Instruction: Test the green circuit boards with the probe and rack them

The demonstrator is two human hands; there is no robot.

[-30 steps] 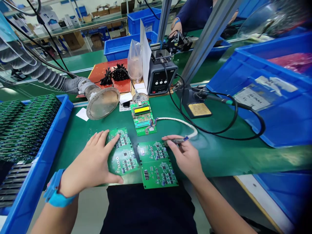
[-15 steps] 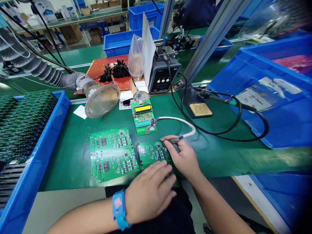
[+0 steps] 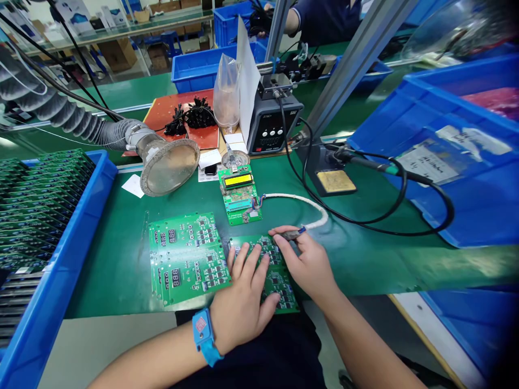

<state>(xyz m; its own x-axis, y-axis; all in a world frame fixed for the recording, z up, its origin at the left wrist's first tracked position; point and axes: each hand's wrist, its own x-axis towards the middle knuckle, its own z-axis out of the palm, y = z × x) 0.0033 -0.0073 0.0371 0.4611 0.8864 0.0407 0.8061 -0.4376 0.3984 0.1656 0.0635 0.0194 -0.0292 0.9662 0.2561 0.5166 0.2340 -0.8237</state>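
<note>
My left hand (image 3: 245,294), with a blue wrist strap (image 3: 204,330), lies spread over a green circuit board (image 3: 279,289) near the table's front edge. My right hand (image 3: 306,259) pinches a dark probe-like connector (image 3: 291,234) at that board's upper right edge; its tip is hidden by my fingers. A white sleeved cable (image 3: 300,199) runs from it to a small programmer board (image 3: 240,208) with a lit yellow display (image 3: 238,180). Left of my left hand, overlapping circuit boards (image 3: 184,259) with digit displays lie flat.
A blue bin (image 3: 91,216) of upright boards stands left. A fume hose (image 3: 168,165) hangs above the table. Behind are a soldering station (image 3: 273,127) and a sponge holder (image 3: 335,182). Black cable loops toward a large blue bin (image 3: 446,146). A co-worker's arm (image 3: 292,22) shows at the back.
My left hand has moved left and up across the board, its fingers now spread, uncovering the lower right part. My right hand stays nearly still. A co-worker's hand has appeared behind.
</note>
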